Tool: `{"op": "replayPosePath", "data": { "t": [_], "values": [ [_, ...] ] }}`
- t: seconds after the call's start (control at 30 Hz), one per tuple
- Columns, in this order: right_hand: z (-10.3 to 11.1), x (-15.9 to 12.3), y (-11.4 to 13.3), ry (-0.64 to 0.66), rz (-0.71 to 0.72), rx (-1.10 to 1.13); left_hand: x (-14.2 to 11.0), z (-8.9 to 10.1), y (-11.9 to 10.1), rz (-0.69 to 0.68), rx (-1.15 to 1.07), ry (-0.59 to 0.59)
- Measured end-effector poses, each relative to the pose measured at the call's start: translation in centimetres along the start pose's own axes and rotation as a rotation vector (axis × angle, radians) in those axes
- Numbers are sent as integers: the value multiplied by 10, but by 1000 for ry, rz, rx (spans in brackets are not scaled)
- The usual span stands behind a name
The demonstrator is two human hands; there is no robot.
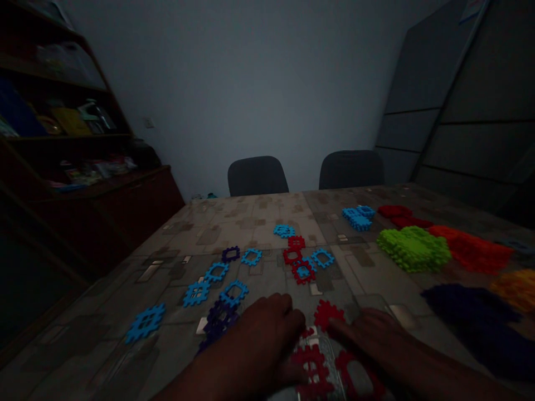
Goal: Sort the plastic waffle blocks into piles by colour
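My left hand [273, 331] is low in the middle of the view, its fingers curled in and the thumb by a red toothed plastic building piece with a windowed centre [312, 370]. Whatever lies inside those fingers is hidden. To the right, my right hand [374, 334] is stretched low over the table, a fingertip touching a solid red toothed piece [327, 314]. Below it lies a red frame piece [357, 376], partly covered by the hand. Dark purple pieces [219, 318] sit left of my left hand.
Blue pieces [146, 323] are scattered to the left. Red and blue ones [303, 272] cluster beyond my hands. On the right are piles of lime green [413, 248], orange [470, 248] and dark purple [472, 303] pieces. Two chairs [257, 175] stand behind the patterned table [246, 217].
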State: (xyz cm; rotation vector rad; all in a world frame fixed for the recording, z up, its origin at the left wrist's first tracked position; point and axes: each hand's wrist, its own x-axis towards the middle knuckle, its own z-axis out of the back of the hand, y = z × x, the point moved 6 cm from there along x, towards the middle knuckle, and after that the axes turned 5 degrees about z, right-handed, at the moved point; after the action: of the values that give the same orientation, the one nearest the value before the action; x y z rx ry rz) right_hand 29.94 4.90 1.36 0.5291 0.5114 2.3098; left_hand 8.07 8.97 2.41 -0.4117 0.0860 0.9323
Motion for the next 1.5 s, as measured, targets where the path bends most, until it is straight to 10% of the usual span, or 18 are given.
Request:
{"op": "replayPosePath", "data": {
  "t": [0.27,0.53,1.03,1.5],
  "values": [
    [-6,-12,-25,22,-64,-106,17,-5,12,-101,21,-24],
    [-3,7,-40,-47,-128,-64,16,4,41,140,127,-76],
    [-22,153,-46,233,2,-224,10,26,42,153,28,-82],
    [-1,132,-38,85,58,-71,10,32,38,131,-22,-128]
  ]
}}
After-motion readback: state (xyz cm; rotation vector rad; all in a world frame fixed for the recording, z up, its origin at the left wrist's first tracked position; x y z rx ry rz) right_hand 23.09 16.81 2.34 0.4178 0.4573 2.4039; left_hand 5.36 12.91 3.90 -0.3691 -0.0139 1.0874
